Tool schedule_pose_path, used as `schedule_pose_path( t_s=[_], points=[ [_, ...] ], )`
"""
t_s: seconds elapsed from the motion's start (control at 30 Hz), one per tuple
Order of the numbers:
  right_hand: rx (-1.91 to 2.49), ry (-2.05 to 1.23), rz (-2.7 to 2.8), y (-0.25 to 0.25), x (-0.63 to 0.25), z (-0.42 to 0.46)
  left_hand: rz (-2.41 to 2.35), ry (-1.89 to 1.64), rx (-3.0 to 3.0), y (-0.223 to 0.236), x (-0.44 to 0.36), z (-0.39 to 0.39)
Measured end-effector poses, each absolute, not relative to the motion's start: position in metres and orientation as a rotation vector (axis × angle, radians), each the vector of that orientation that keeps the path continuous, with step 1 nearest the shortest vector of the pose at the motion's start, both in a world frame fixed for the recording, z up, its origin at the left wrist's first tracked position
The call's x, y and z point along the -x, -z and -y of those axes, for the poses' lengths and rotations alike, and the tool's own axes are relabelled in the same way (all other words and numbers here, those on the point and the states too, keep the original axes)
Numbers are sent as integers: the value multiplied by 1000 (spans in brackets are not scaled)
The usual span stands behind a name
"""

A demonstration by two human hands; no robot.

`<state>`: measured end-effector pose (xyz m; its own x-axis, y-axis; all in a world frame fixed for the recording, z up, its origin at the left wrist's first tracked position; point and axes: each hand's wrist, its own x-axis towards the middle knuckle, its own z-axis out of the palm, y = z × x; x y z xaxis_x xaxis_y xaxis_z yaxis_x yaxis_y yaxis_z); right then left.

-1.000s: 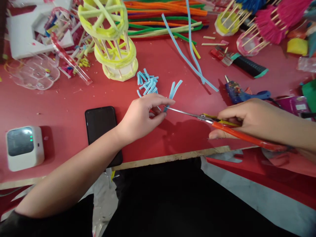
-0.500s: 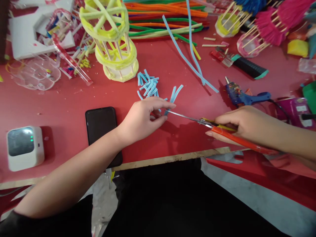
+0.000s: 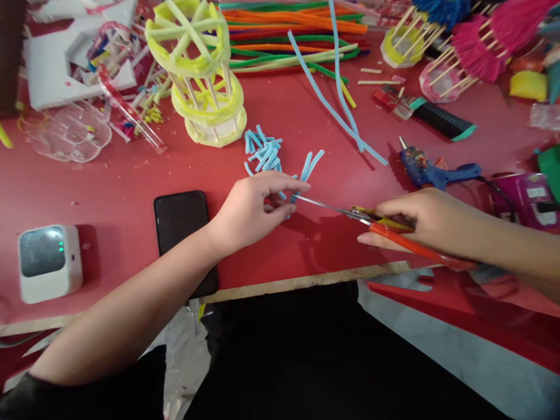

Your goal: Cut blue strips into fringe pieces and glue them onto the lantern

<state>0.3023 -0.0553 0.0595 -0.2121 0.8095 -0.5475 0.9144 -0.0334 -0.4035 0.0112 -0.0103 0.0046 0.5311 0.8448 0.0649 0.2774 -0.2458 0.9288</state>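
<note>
My left hand point(image 3: 251, 211) pinches a few light blue pipe cleaners point(image 3: 310, 165) between thumb and fingers, their free ends fanning up and to the right. In my right hand point(image 3: 431, 223) is a pair of scissors point(image 3: 405, 240) with red-orange and yellow handles. The blades point left and their tips meet the blue strands right at my left fingertips; whether they cut through is hidden. Just beyond my left hand lies a small heap of short blue pipe cleaner pieces point(image 3: 266, 150). Two long blue pipe cleaners point(image 3: 321, 99) lie crossed farther back.
A yellow lantern-like frame point(image 3: 210, 105) stands behind the heap. A phone point(image 3: 181, 219) lies by my left forearm, a white device point(image 3: 49, 262) farther left. On the right are a blue glue gun point(image 3: 441, 174) and a cutter point(image 3: 444, 119). Coloured pipe cleaners point(image 3: 297, 29) fill the back.
My right hand and the scissors have shifted slightly left, with the handles closer to my left hand. My left hand keeps its pinch in nearly the same place.
</note>
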Motion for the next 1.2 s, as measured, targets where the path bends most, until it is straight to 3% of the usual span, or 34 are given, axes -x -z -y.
schedule_pose_path(
  t_s=[0.8,1.2],
  points=[
    [-1820,947,-2178,-49,-295,50,-938,-759,-1747,-3,-13,11],
    [-2190,484,-2014,-55,-294,34,-1114,-1081,-1618,4,-11,5]
  ],
)
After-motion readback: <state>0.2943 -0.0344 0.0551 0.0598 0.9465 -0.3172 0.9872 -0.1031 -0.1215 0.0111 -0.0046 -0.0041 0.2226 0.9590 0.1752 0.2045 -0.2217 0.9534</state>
